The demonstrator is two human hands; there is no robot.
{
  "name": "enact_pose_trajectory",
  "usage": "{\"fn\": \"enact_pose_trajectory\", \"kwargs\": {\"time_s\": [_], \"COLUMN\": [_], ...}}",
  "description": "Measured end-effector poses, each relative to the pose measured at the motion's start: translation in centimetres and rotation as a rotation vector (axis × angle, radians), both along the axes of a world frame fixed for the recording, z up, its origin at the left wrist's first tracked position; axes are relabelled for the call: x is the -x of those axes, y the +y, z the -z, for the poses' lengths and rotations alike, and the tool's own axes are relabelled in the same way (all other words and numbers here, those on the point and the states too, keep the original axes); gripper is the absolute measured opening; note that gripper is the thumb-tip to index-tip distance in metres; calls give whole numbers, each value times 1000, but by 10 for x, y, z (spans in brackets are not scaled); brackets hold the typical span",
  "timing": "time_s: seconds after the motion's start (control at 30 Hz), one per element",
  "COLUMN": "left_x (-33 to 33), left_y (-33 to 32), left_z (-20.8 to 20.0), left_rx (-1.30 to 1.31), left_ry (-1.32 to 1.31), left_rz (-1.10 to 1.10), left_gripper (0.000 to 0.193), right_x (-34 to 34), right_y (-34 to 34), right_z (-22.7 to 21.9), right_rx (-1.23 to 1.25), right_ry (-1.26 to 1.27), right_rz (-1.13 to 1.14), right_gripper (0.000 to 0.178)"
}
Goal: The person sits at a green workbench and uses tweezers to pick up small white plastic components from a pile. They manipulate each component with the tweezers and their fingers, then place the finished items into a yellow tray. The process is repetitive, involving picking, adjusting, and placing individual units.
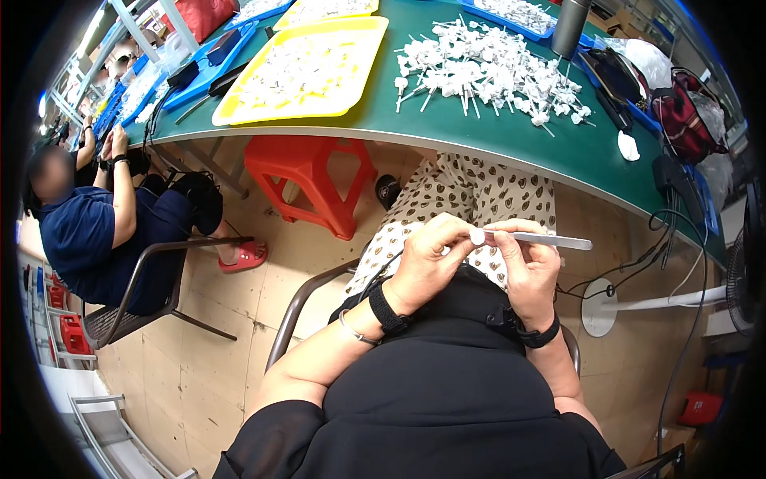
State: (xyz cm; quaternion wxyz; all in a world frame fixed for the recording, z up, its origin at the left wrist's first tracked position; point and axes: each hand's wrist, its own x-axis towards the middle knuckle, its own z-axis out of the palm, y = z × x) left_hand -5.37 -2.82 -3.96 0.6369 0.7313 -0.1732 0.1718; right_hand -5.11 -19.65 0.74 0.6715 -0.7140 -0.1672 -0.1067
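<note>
Above my lap, my left hand (431, 262) is closed, pinching a small round white part (477, 237) between thumb and fingertips. My right hand (530, 279) is wrapped round metal tweezers (554, 239), whose broad end sticks out to the right. The tips of the tweezers point at the white part; my fingers hide whether they touch it. Beyond my hands, on the green table (455, 132), lies a loose heap of white plastic pieces with thin stems (495, 68). A yellow tray (302, 72) of small white parts stands to its left.
A red plastic stool (311, 180) stands under the table. On the left sits a co-worker in dark blue (88, 231). A grey flask (570, 28), a dark red bag (688, 116) and cables (669, 191) are at the right. Blue trays (211, 68) line the back.
</note>
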Motion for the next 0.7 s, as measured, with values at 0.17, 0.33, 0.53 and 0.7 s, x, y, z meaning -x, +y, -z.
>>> {"fn": "enact_pose_trajectory", "kwargs": {"time_s": [0.17,0.33,0.53,0.7], "left_x": [0,1,1,1], "left_y": [-1,-1,0,0], "left_z": [1,-2,-2,-1], "left_rx": [1,-12,-13,-18], "left_ry": [-7,-41,-28,-19], "left_rz": [-8,-16,-12,-11], "left_gripper": [11,11,12,12], "right_x": [1,1,3,2], "right_y": [0,0,1,2], "right_z": [-1,-4,-6,-3], "right_rx": [16,4,-27,-54], "right_ry": [-2,8,46,47], "right_rz": [13,-9,-28,-28], "right_gripper": [7,8,8,8]}}
